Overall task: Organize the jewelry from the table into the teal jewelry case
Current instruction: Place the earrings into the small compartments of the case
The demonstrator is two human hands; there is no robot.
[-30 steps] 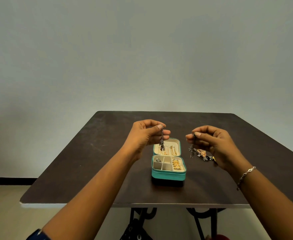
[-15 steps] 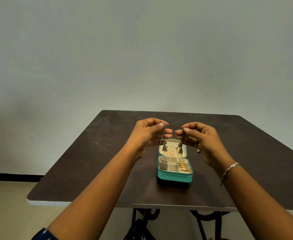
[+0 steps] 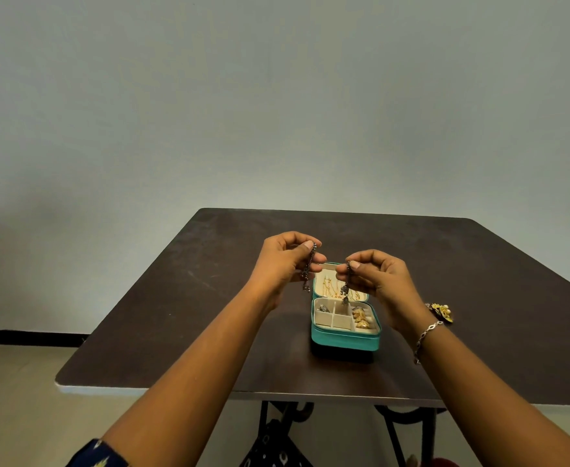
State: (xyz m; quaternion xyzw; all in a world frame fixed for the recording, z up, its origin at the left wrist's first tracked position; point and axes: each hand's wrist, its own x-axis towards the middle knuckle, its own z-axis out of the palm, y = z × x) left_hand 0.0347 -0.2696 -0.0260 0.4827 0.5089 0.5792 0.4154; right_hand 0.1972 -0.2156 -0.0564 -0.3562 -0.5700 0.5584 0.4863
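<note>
Teal jewelry case (image 3: 344,340) sits open on the table (image 3: 209,315), with gold rings (image 3: 361,318) in its right compartments and a silver piece (image 3: 323,309) at the left. A gold ornament (image 3: 442,311) lies beside the right wrist. Gold chains (image 3: 330,286) line the lid. Above it, the left grip (image 3: 285,261) pinches a dark earring (image 3: 307,271) between thumb and forefinger. The right grip (image 3: 381,281) pinches a second dark earring (image 3: 345,291), which dangles over the lid.
</note>
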